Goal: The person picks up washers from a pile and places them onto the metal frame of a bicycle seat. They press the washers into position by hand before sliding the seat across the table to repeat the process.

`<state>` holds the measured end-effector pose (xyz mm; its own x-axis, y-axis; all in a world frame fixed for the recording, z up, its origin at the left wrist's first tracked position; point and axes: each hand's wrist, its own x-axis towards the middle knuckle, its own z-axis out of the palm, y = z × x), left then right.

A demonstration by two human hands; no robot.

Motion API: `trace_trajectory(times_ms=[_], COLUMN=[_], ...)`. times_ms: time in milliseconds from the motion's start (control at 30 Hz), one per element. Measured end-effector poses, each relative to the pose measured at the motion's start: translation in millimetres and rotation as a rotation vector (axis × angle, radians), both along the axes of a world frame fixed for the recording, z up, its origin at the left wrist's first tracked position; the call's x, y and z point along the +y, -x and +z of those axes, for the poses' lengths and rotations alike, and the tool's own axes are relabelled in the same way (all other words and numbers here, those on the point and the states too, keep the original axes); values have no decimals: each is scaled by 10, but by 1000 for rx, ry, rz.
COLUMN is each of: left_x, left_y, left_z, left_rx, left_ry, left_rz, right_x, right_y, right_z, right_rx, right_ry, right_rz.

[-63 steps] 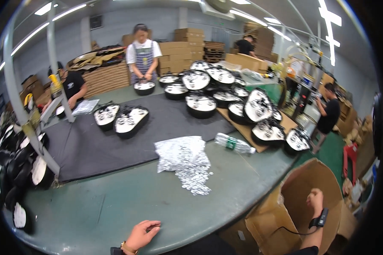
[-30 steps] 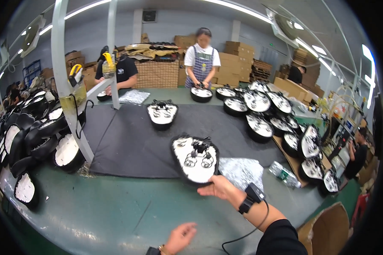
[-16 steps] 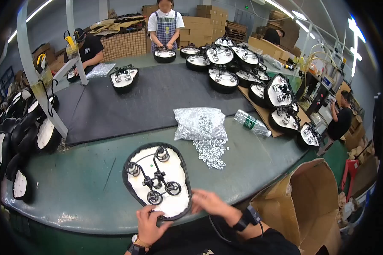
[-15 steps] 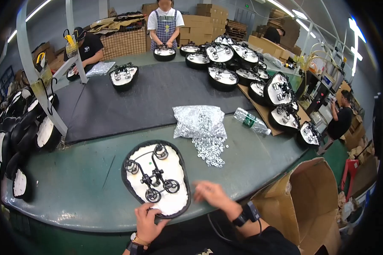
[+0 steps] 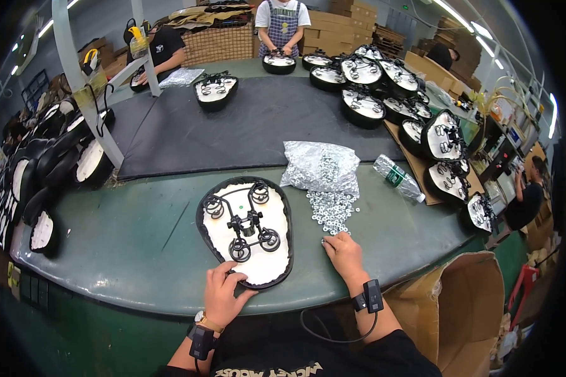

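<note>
An upturned bicycle saddle lies on the green table in front of me, its white underside up, with black coil springs and a rail frame. My left hand rests on the saddle's near rim, fingers spread over the edge. My right hand is to the right of the saddle, fingertips down on the near end of a loose pile of small metal washers. The pile spills from a clear plastic bag of the same parts.
A plastic water bottle lies right of the bag. A dark mat covers the far table, with more saddles along the right and back. Stacked saddles crowd the left edge. An open cardboard box stands at my right. Other people work beyond.
I brought the saddle from the mat and laid it flat on the table. My right hand let go of it and moved right to the washers; my left stays on its near rim.
</note>
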<state>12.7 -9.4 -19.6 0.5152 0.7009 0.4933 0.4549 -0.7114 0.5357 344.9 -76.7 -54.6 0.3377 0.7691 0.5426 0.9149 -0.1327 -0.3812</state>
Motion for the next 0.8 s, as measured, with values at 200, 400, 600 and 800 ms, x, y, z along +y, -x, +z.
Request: trace_trajectory(times_ms=[200, 400, 600, 800], left_x=[-108, -54, -167, -110], left_y=[-58, -296, -637, -660], left_z=[124, 336, 272, 280], left_rx=[20, 83, 265, 277], left_ry=[-34, -217, -62, -32], left_rz=[37, -105, -87, -34], right_x=[12, 199, 473, 549], right_y=[216, 742, 765, 773], right_z=[265, 586, 430, 307], right_rx=[379, 287, 215, 441], right_ry=[17, -149, -95, -39], right_rz=[88, 313, 299, 315])
